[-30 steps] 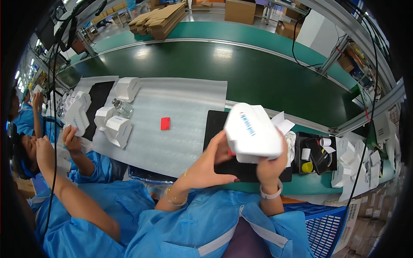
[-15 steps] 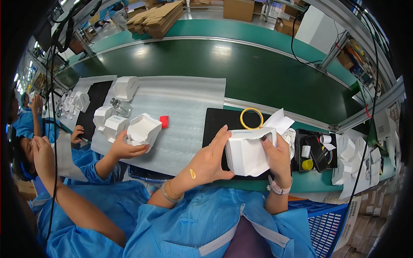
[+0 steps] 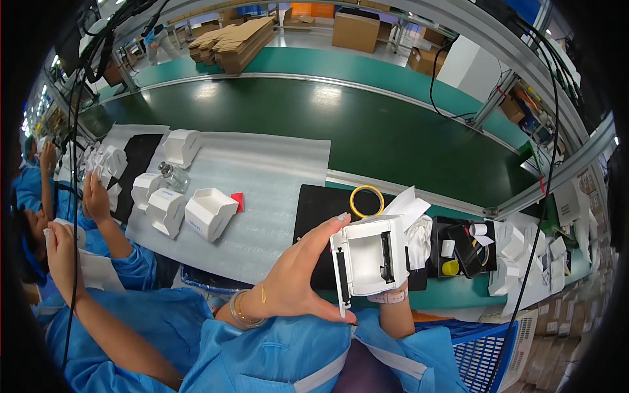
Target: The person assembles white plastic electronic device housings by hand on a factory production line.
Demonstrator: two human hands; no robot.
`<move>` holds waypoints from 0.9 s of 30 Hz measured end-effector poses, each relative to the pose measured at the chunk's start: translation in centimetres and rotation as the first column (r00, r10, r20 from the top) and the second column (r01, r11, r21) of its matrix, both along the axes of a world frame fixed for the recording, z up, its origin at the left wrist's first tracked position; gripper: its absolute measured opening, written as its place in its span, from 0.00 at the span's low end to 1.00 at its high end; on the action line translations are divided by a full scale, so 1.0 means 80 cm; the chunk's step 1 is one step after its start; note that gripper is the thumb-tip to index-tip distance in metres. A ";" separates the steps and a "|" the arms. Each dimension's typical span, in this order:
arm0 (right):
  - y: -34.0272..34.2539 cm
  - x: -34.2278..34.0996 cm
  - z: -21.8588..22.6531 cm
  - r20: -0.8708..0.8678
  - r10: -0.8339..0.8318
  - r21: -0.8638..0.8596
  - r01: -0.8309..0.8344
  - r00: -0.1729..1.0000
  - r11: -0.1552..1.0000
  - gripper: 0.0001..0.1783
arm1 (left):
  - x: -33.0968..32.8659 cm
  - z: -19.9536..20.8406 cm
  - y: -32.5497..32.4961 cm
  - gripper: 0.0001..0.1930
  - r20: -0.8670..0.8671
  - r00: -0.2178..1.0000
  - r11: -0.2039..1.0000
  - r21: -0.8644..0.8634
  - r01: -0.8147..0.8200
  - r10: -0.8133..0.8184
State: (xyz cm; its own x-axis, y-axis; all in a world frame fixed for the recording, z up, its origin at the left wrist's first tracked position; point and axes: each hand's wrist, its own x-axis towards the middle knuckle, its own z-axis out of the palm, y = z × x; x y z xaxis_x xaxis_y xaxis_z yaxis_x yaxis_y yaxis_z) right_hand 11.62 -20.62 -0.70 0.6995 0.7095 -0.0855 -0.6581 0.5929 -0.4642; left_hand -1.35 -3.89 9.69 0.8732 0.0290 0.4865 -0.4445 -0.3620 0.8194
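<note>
Turned since the earlier frame, the white casing [image 3: 368, 265] showed its open hollow upward, held above the counter's [image 3: 458, 298] near edge over a black mat [image 3: 314, 209]. The left hand [image 3: 298, 278] gripped its left side, thumb under, fingers up the edge. The right hand [image 3: 393, 296] supported it from beneath, mostly hidden. A yellow ring [image 3: 366, 201] lay just beyond.

white plastic housing [image 3: 368, 257], left hand [image 3: 298, 278]
</note>
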 end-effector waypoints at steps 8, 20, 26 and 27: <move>-0.001 0.004 0.020 -0.093 0.069 -0.025 -0.072 0.993 0.997 0.18 | 0.006 -0.012 0.013 0.66 -0.016 0.998 0.982 -0.184 0.051 -0.055; -0.002 -0.013 0.052 0.051 0.122 0.146 -0.129 0.991 0.981 0.19 | 0.012 -0.029 0.015 0.67 0.042 0.995 0.841 -0.533 0.094 -0.085; -0.016 -0.003 0.049 0.285 -0.018 -0.275 0.100 0.958 0.956 0.21 | 0.010 -0.039 0.027 0.65 0.125 0.970 0.851 -0.465 0.244 -0.210; -0.015 -0.004 0.053 0.283 -0.019 -0.275 0.100 0.959 0.956 0.21 | 0.009 -0.041 0.032 0.65 0.122 0.970 0.851 -0.465 0.244 -0.211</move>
State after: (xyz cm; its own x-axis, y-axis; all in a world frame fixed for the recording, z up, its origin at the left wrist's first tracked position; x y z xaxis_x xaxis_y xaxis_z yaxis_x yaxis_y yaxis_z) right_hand 11.27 -21.86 3.54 0.7646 0.6400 -0.0762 -0.4487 0.4437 -0.7758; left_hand -0.65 -1.36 6.43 0.8509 0.0744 0.5200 -0.5243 0.1800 0.8323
